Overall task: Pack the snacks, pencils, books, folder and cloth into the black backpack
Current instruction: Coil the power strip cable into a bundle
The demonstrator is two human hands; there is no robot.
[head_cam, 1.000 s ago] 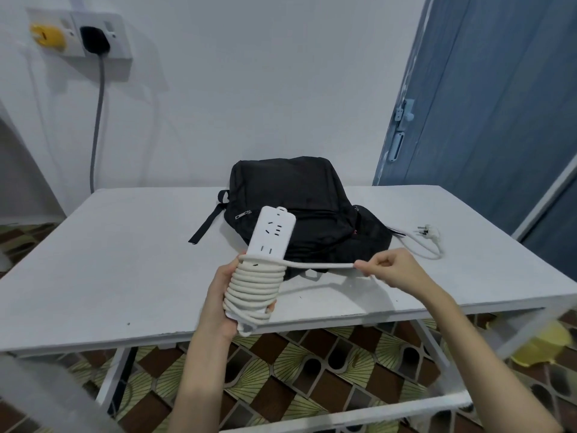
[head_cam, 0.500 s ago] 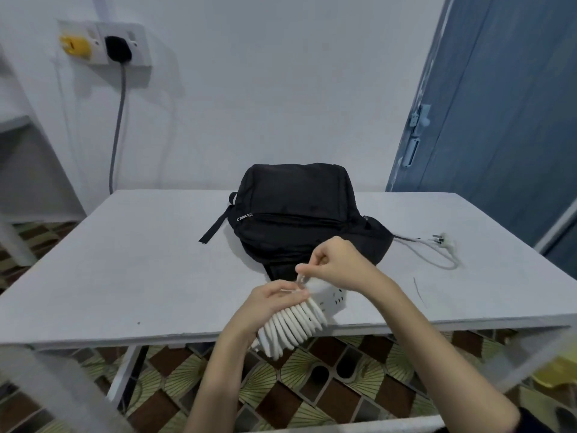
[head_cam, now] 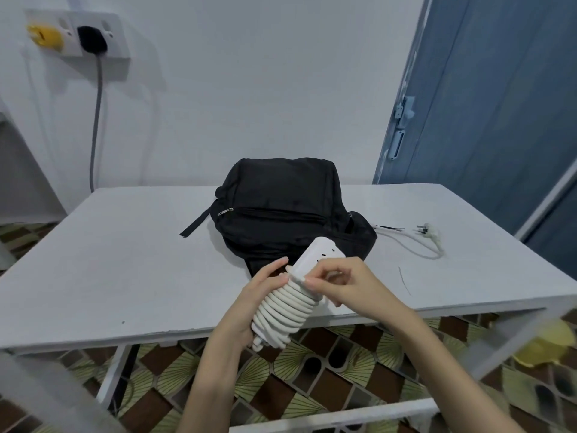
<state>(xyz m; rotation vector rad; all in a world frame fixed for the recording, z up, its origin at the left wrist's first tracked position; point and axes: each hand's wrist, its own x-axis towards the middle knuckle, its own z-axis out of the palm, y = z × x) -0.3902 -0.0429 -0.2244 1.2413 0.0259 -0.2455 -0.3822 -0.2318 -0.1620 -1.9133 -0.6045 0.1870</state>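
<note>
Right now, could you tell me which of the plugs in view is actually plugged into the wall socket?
The black plug is in the wall socket, its grey cord hanging down. The yellow plug sits beside it, and the white plug lies loose on the table.

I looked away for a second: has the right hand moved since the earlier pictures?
Yes. The right hand came in from the right, where it held the cord out past the black backpack, and now pinches it at the power strip.
</note>
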